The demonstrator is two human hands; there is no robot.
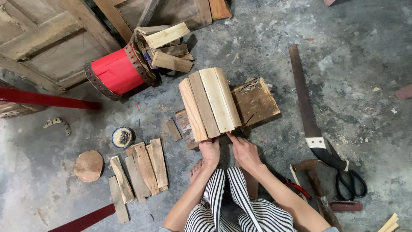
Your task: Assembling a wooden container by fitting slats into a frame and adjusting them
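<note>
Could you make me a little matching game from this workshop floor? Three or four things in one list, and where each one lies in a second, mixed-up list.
Things:
1. long hand saw with black handle
2. red cylinder with studded metal bands
3. round flat wooden disc
4. black-handled scissors

Places:
A. far left, on the bare concrete
B. right of the thick wooden block, blade pointing away from the person
C. lower right, just below the saw's handle
D. upper left, lying on its side with wooden slats sticking out

Pairs: 1-B, 2-D, 3-A, 4-C
</note>
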